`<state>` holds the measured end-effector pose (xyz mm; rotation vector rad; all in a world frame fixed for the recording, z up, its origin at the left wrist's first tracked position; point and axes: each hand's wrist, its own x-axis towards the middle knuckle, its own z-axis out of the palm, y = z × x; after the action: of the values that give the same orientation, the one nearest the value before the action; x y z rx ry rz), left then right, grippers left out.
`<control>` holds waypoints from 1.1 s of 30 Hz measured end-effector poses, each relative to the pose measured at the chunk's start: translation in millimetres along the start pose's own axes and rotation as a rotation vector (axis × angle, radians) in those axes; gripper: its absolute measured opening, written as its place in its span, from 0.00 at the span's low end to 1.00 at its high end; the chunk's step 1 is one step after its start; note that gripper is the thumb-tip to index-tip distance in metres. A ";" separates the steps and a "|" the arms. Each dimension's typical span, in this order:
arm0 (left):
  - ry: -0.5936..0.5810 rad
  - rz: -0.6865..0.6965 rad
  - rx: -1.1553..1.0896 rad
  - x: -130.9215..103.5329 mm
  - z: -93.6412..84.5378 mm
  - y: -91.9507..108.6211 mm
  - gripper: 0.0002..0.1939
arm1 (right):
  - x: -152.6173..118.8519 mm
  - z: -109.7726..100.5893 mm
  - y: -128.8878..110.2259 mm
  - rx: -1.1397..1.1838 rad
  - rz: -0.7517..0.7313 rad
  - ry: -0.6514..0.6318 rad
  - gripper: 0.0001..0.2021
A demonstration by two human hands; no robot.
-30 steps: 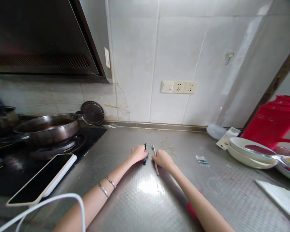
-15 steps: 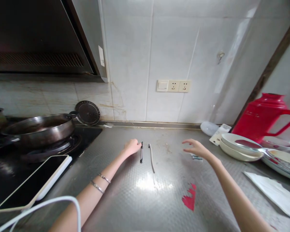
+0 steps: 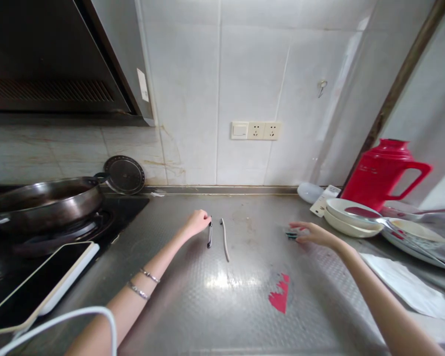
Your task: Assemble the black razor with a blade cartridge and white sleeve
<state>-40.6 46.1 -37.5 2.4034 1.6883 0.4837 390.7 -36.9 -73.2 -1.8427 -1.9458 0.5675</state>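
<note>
Since a moment ago, the right hand (image 3: pixel 316 234) has come down to a small clear packet (image 3: pixel 291 235) with dark green bits, and the head has turned so everything sits further left in the view. The packet lies flat on the shiny metal bench (image 3: pixel 170 309). The right hand's fingers are right at its edge, but they are blurry — I cannot tell if they pinch it or only touch it.

The left hand (image 3: pixel 198 221) is at the top end of a thin black stick (image 3: pixel 209 235), which lies on the bench. Its fingers are curled in, and I cannot tell if they hold the stick or just rest by it. Two silver bracelets (image 3: pixel 138 290) go round that arm.

Just right of the black stick is a bent white stick (image 3: pixel 225 242) with a dark tip — no hand touches it. Nearer to the person lies a jagged red scrap (image 3: pixel 281 295). A big red flask (image 3: pixel 380 175) stands far right, and a phone (image 3: pixel 33 289) lies far left.
</note>
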 end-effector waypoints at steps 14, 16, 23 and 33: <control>0.117 0.520 -0.120 -4.0 0.9 48.5 0.15 | 30.7 39.5 -68.4 0.016 -0.275 0.040 0.32; 0.120 0.536 -0.104 -2.2 5.6 52.5 0.15 | 37.5 50.9 -94.4 0.015 -0.348 0.024 0.33; 0.112 0.332 -0.163 1.9 8.5 20.7 0.10 | 62.3 85.4 -141.5 0.067 -0.390 -0.072 0.34; 0.074 0.092 -0.174 -4.2 15.6 -38.1 0.11 | 74.3 102.0 -140.5 0.085 -0.393 -0.069 0.35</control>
<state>-70.0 56.2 -64.7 2.3705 1.4997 0.7106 213.8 28.5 -81.1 -1.3532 -2.2135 0.5791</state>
